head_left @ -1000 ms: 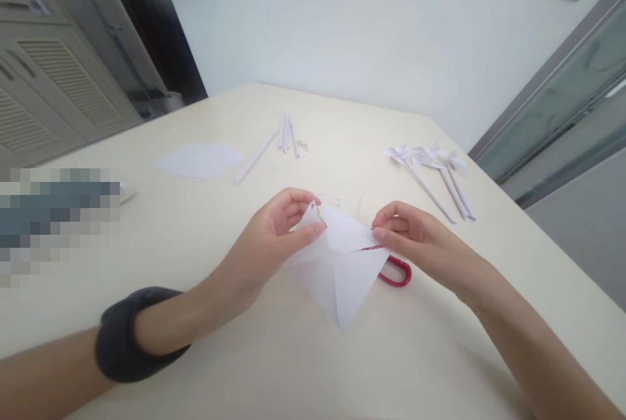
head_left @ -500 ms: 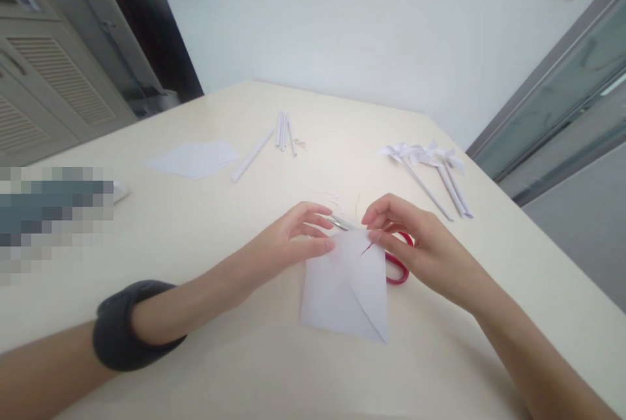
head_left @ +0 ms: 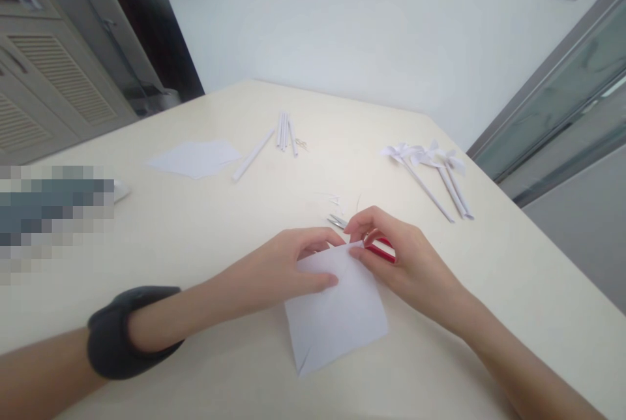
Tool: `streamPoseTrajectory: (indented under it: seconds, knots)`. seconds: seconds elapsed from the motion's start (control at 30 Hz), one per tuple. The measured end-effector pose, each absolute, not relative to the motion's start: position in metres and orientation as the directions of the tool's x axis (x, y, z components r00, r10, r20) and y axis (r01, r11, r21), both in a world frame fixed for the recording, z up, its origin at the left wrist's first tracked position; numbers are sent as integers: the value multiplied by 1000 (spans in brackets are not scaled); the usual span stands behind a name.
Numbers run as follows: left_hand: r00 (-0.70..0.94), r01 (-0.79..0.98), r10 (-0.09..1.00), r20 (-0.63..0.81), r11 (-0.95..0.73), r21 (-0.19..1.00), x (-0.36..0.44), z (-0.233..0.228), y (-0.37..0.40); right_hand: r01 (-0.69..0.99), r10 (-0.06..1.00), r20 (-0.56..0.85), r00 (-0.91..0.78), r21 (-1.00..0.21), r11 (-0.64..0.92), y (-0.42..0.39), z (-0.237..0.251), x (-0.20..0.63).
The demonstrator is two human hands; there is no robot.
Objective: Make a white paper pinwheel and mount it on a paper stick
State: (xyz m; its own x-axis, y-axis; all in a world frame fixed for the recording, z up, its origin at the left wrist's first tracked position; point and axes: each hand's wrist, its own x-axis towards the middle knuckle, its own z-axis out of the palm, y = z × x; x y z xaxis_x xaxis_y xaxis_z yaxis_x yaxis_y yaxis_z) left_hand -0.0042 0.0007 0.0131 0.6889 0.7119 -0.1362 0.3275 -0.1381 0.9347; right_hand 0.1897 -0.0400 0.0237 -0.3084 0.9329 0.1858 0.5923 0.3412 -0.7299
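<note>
A square sheet of white paper (head_left: 342,322) with a slit at its lower left corner tilts up between my two hands. My left hand (head_left: 313,263) grips its upper left part, thumb on the near face and fingers behind. My right hand (head_left: 386,240) pinches the top edge near the upper right corner between thumb and fingers. Behind the sheet lie scissors (head_left: 337,221) with red handles; the blades point left, and the handles are partly hidden by my right hand.
Several finished paper pinwheels (head_left: 423,156) on rolled sticks lie at right. A stack of white paper (head_left: 195,159) is at left, beside rolled paper sticks (head_left: 283,132) and thin wire bits (head_left: 302,144). Small strips (head_left: 335,200) lie beyond the scissors. A blurred-out object (head_left: 53,211) sits at far left.
The paper has turned and tilted up, its slit now at the lower left. My left hand has closed on it, and my right hand has shifted left, covering more of the scissors.
</note>
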Motion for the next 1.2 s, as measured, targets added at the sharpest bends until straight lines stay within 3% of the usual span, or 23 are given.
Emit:
streamPoseTrajectory:
  seconds: [0.2, 0.43, 0.77, 1.0, 1.2]
  knots:
    - [694, 263, 708, -129, -82, 961, -2, 9, -2, 569, 911, 230, -343, -720, 397, -43, 23, 183]
    - [668, 227, 722, -180, 33, 973, -5, 10, -3, 635, 928, 277, -248, -677, 372, -41, 25, 185]
    - [649, 268, 747, -146, -45, 962, -6, 9, -1, 622, 884, 355, -303, -629, 466, -43, 19, 179]
    - [669, 224, 728, -146, -11, 974, -7, 10, -1, 613, 838, 453, -303, -581, 536, -44, 18, 179]
    - [659, 249, 742, -121, -63, 966, -7, 10, 0, 650, 783, 525, -334, -473, 594, -44, 13, 177]
